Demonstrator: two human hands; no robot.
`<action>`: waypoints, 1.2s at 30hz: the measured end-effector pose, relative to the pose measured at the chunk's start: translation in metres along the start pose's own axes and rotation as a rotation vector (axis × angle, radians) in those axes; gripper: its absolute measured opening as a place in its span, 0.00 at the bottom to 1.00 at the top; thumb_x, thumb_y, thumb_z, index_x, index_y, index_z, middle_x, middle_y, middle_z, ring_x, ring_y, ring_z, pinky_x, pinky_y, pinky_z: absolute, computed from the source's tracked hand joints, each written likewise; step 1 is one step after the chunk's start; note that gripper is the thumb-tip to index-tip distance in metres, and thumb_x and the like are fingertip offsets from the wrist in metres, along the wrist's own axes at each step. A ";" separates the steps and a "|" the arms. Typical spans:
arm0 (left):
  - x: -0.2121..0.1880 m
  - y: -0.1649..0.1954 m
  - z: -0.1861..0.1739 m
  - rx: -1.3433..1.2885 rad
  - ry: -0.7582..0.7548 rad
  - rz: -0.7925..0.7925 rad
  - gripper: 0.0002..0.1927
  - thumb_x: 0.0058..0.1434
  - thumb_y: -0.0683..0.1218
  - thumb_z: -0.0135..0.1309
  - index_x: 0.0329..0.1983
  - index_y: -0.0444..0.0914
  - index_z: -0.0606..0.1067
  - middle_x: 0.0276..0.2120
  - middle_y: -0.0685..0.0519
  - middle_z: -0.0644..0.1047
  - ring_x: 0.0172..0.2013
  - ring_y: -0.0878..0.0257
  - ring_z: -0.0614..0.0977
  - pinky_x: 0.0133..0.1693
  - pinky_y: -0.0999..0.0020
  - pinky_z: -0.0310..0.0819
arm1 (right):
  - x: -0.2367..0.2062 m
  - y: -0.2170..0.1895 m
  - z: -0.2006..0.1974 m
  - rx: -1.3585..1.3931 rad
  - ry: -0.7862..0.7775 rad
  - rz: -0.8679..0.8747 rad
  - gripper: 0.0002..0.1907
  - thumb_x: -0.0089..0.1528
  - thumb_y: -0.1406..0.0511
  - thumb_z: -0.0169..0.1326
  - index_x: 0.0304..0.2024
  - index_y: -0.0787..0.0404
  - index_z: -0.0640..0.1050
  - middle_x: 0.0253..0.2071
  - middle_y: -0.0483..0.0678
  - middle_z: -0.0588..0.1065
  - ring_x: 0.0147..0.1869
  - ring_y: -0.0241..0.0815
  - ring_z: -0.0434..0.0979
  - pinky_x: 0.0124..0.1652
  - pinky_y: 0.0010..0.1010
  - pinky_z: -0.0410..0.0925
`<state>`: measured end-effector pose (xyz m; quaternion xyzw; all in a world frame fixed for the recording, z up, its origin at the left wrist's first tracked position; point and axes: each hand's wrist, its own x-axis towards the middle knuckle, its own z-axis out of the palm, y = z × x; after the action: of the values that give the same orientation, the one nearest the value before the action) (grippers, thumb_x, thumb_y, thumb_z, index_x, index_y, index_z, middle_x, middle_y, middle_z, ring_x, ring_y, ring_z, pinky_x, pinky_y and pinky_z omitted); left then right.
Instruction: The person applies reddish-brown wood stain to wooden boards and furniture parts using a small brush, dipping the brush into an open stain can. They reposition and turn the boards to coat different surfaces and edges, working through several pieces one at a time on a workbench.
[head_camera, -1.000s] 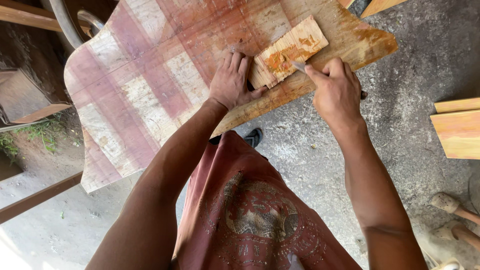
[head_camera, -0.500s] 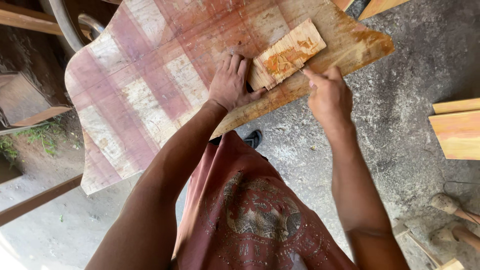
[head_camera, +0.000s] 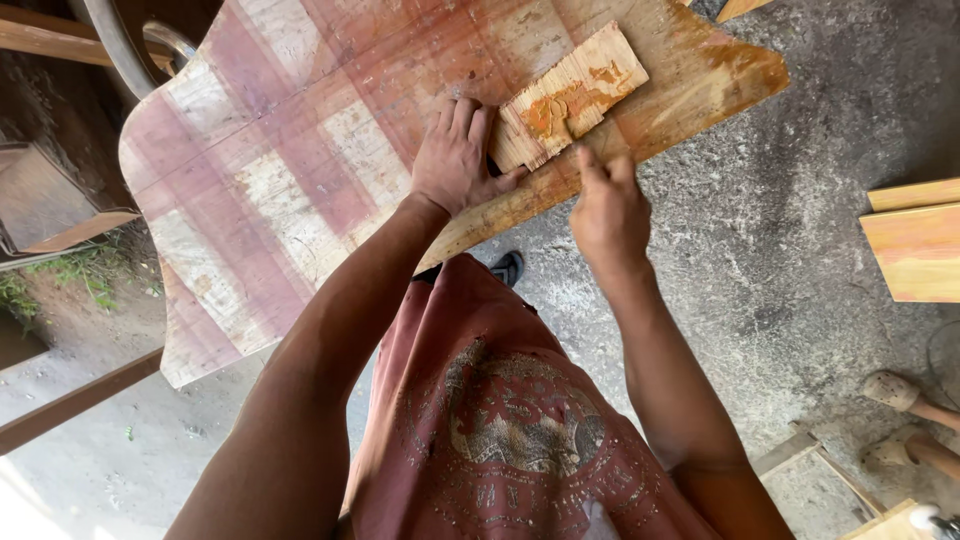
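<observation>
We work at a worn board set over a rough concrete floor, a small wooden block under our hands.

The big plywood sheet (head_camera: 300, 170) is faded in red and pale bands, its near edge curved and raw, and it overhangs the grey, gritty floor (head_camera: 790, 250), which lies open to our right. Our left hand (head_camera: 455, 155) lies flat, fingers spread, pressing beside the small block (head_camera: 570, 95), touching its left end. The block lies near the sheet's near edge, its rough, splintery face smeared orange. Our right hand (head_camera: 608, 205) is curled closed just below the block; we cannot tell what it grips. Pale planks (head_camera: 915, 245) lie well apart at the right.
</observation>
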<state>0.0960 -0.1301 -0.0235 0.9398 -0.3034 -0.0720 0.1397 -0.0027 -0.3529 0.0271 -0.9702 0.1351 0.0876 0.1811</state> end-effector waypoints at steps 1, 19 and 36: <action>0.000 0.000 0.001 0.000 0.020 0.007 0.49 0.59 0.76 0.52 0.60 0.28 0.66 0.53 0.40 0.67 0.58 0.44 0.67 0.60 0.52 0.61 | 0.001 0.002 0.002 -0.010 -0.022 -0.013 0.25 0.63 0.73 0.55 0.63 0.56 0.77 0.42 0.54 0.72 0.27 0.41 0.72 0.18 0.28 0.67; -0.002 -0.002 0.006 -0.040 0.012 0.010 0.51 0.58 0.76 0.52 0.62 0.28 0.65 0.55 0.38 0.66 0.59 0.43 0.67 0.62 0.52 0.62 | 0.010 0.022 0.039 0.191 0.358 -0.210 0.21 0.63 0.73 0.58 0.59 0.61 0.81 0.36 0.56 0.76 0.36 0.54 0.79 0.36 0.42 0.72; 0.000 -0.001 0.001 -0.046 -0.005 -0.008 0.51 0.56 0.75 0.55 0.61 0.27 0.65 0.52 0.39 0.67 0.56 0.44 0.68 0.57 0.53 0.65 | 0.015 0.022 0.035 0.105 0.191 -0.245 0.22 0.63 0.72 0.60 0.61 0.57 0.80 0.37 0.55 0.73 0.35 0.50 0.77 0.33 0.39 0.71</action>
<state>0.0962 -0.1296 -0.0242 0.9374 -0.2982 -0.0821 0.1602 0.0007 -0.3632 -0.0156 -0.9725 0.0366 -0.0348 0.2272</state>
